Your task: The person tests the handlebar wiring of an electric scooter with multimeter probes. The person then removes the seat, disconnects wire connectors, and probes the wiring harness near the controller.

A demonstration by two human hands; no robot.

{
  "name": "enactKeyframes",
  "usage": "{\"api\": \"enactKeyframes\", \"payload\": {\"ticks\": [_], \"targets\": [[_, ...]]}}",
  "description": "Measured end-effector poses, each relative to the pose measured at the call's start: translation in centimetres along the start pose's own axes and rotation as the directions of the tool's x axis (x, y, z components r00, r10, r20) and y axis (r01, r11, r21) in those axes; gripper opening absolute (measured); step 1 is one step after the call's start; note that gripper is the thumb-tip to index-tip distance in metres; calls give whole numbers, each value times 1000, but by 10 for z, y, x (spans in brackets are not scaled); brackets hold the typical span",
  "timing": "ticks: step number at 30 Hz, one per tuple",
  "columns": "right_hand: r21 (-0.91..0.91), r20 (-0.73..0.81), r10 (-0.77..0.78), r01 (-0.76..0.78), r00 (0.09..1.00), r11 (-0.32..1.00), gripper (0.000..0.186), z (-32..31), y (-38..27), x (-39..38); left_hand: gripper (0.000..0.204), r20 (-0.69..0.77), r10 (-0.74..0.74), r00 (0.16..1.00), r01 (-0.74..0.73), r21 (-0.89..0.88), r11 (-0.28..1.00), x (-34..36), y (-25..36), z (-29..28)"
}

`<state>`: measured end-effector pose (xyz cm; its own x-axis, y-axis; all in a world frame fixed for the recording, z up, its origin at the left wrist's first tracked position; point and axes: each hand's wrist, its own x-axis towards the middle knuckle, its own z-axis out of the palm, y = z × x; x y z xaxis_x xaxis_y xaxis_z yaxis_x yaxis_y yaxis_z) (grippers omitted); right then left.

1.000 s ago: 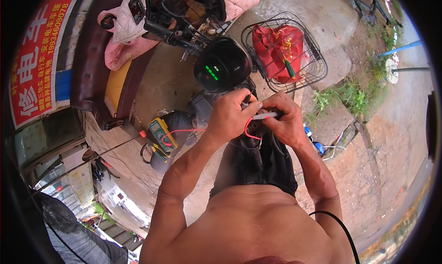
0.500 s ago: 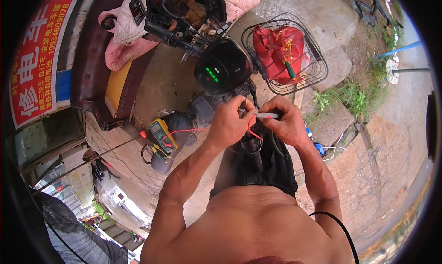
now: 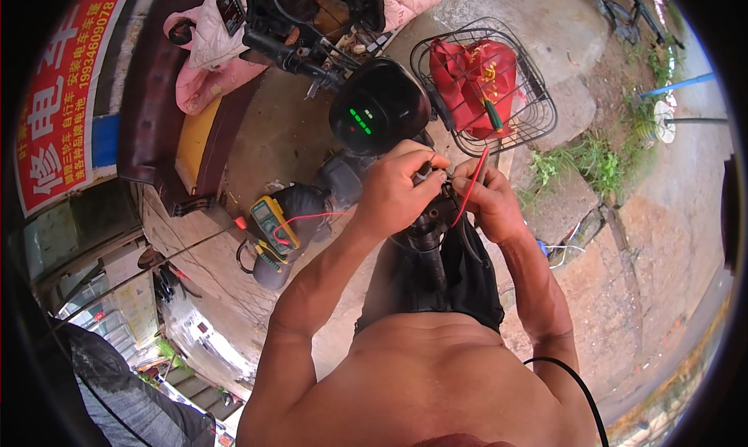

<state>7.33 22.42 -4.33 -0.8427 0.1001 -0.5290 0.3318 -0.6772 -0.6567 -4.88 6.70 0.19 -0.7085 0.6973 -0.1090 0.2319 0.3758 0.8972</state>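
Observation:
My left hand is closed in a pinch on a small black part above a handlebar stem; the part's kind is hard to make out. Beside it, my right hand is closed too, with a thin red lead whose greyish rod-like end points up past the fingers. Just beyond both hands is a black display housing with lit green marks. A yellow multimeter lies to the left on a dark padded surface. Its red test lead runs behind my left wrist.
Ahead on the right is a black wire basket holding a red bag and a green-handled screwdriver. A second handlebar with a pink quilted cover stands at the far left. A person's grey clothing shows at lower left.
The rod-like end in my right hand has swung from lying crosswise to pointing upward. My hands have moved slightly apart, baring the stem between them.

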Motion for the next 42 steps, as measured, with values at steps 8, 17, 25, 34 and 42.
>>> {"api": "enactKeyframes", "payload": {"ticks": [8, 17, 25, 34, 42], "targets": [[81, 1, -81, 81, 997, 993, 9, -7, 10, 5, 12, -23, 120, 993, -117, 79, 990, 3, -2, 7], [-162, -20, -189, 184, 982, 970, 10, 5, 7, 8, 17, -81, 307, 948, -277, 263, 924, 2, 0, 10], [-454, 8, -405, 364, 914, 813, 8, 13, 8, 8, 21, 12, 387, 922, -346, 472, 811, -1, 8, 1], [-342, -18, -372, 343, 928, 875, 8, 10, 18, 4, 16, 37, 364, 931, -343, 439, 831, -2, 6, -1], [-527, 28, -508, 445, 861, 724, 11, 17, 7, 4, 11, -46, 139, 989, -130, 150, 980, 0, 7, -2]]}}
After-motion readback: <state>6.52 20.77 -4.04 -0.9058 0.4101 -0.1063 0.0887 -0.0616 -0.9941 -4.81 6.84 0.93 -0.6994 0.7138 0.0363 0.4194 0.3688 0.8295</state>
